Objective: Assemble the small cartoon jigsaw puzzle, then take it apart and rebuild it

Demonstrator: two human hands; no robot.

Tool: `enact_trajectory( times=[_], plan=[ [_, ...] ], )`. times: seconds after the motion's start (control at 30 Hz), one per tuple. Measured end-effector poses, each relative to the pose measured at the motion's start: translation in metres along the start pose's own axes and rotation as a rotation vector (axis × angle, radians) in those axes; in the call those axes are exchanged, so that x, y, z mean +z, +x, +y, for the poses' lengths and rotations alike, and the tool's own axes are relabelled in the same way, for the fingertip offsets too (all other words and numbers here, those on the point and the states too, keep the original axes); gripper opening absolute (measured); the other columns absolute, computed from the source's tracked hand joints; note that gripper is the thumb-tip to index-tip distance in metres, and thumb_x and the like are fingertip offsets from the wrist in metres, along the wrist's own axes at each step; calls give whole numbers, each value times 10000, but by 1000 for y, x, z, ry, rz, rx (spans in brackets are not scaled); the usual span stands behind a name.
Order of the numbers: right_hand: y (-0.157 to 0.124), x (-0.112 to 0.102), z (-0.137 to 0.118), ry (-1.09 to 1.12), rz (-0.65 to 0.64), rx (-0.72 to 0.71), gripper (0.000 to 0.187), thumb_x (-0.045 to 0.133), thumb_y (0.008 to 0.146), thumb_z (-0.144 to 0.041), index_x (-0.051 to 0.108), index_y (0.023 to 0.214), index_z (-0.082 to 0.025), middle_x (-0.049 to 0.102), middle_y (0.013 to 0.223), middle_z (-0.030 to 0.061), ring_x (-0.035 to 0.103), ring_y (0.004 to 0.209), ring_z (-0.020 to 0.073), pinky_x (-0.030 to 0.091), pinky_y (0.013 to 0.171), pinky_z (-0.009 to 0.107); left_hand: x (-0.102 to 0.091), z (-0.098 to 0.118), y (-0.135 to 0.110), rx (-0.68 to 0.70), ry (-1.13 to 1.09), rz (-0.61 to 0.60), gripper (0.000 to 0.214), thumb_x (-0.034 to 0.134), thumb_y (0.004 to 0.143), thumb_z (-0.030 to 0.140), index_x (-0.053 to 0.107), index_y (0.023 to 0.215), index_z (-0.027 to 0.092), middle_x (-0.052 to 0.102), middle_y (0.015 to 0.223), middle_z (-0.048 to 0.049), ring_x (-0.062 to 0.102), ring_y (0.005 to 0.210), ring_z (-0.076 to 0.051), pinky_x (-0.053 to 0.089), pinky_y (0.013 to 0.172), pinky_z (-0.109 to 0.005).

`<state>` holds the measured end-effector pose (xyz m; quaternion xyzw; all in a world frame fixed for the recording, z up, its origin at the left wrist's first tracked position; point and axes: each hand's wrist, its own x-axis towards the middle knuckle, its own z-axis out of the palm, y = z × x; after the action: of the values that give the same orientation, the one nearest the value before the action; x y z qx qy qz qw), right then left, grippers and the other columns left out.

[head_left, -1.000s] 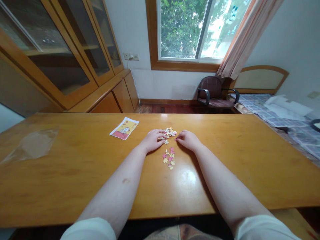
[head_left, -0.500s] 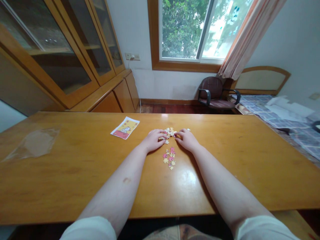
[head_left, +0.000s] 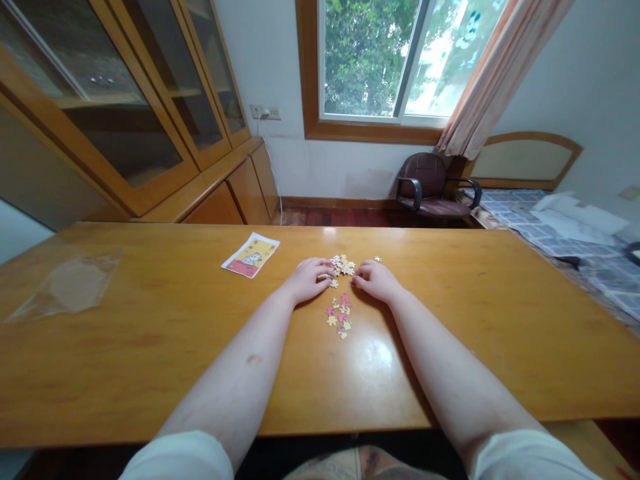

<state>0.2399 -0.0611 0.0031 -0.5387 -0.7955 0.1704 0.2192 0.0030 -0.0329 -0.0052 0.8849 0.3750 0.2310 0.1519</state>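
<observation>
Outside the bag (head_left: 75,285), puzzle pieces (head_left: 343,266)

On the one table (head_left: 125,373) are two hands, one left hand (head_left: 307,279) and one right hand (head_left: 377,281), with one heap of puzzle pieces (head_left: 343,265) too overlapped to count, one scatter of about ten pieces (head_left: 343,318) closer to the table's near edge, and one lone piece (head_left: 377,259) toward its far edge. Toward the table's left end lie one printed picture sheet (head_left: 251,256) and one clear plastic bag (head_left: 75,287). Beyond the table are one window (head_left: 367,67), one curtain (head_left: 505,73) and one armchair (head_left: 425,180), with one glass-fronted cabinet (head_left: 165,113) to its left and one bed (head_left: 520,210) to its right.
</observation>
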Motion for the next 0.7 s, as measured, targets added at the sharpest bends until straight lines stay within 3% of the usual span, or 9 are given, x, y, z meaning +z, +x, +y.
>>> enact_trajectory(
  times=[0.13,0.27,0.4,0.53,0.7],
  plan=[
    [-1,1,-2,84,-148,-111,236,563,857,-271,712,700,-175,635,756,23,573,723,129,432,732,244,1,-1,0,4,11,1,188,573,831,330,718,929,262,613,1207,-40,528,1154,-223,384,1040,-418],
    [1,7,-1,-40,60,4,176,616,827,-302,713,901,-175,653,892,56,590,842,167,442,805,273,1,0,0,10,11,8,185,573,831,316,717,932,260,614,1206,-40,533,1146,-222,391,1032,-416],
    [4,12,1,-149,125,-36,445,676,788,-351,626,1197,-183,633,1086,100,582,988,218,429,909,322,1,1,0,22,12,9,187,569,836,305,717,941,261,613,1207,-38,538,1140,-219,395,1028,-409],
    [7,18,0,-182,66,-135,333,654,819,-318,671,1133,-210,652,1079,94,594,990,222,425,918,336,2,1,0,16,10,2,193,569,837,319,719,946,264,613,1217,-37,534,1149,-222,393,1032,-410],
    [10,21,0,-188,65,-131,179,625,849,-277,729,978,-208,696,975,81,622,905,203,438,859,306,1,3,1,11,9,-2,183,576,830,314,720,928,261,621,1212,-31,542,1134,-221,400,1025,-408]
  ],
)
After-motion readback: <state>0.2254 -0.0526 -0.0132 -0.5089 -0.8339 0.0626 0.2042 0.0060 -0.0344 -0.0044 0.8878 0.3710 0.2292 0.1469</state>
